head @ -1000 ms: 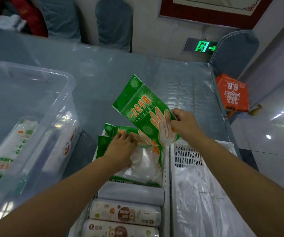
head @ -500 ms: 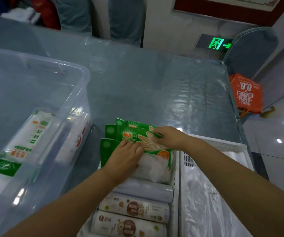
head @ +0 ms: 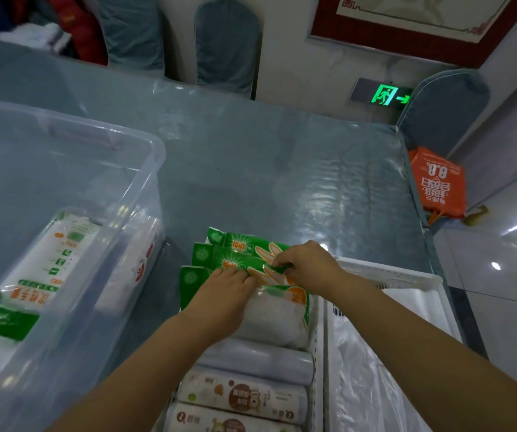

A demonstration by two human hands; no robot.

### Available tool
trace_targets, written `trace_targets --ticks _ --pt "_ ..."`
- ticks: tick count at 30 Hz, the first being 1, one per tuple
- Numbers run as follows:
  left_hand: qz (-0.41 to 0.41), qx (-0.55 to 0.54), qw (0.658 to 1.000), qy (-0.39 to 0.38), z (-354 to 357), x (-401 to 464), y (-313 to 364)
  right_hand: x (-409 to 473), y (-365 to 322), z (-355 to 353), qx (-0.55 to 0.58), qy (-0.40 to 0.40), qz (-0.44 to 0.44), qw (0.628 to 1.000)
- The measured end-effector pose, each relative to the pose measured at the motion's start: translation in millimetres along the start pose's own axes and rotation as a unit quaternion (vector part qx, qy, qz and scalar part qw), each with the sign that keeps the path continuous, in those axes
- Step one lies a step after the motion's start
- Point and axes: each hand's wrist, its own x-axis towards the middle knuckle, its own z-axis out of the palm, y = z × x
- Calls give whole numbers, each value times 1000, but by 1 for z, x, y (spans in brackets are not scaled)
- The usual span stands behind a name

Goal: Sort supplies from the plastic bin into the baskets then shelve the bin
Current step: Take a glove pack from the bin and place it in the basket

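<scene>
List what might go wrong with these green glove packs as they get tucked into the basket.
1. The green glove packs stand crowded at the far end of the left basket and stick out past it; they might tip onto the table.
2. The right hand pinches only a pack's edge while the left hand presses flat; the slick film could slip or crumple.
</scene>
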Motion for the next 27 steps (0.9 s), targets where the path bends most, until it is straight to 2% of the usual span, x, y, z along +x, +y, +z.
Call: trace_targets --ticks 5,9,14,17,21,23,27 --pt "23 50 998 28 3 10 6 0 -2 -4 -13 6 -11 1000" --pt "3 10 1000 19 12 18 2 -3 1 1 -27 7 -7 1000" --pt "-39 -18 998 48 8 11 -18 -17 19 1 -6 134 22 991" --pt "-84 -55 994 51 8 5 -27 -31 22 11 -27 96 21 995" --pt "-23 -14 998 49 18 3 -15 -39 23 22 -22 73 27 997" --pt "1 5 1000 6 27 3 -10 -41 22 25 -20 74 31 997" --pt "-14 12 999 -35 34 8 -13 -41 18 24 -35 84 27 996"
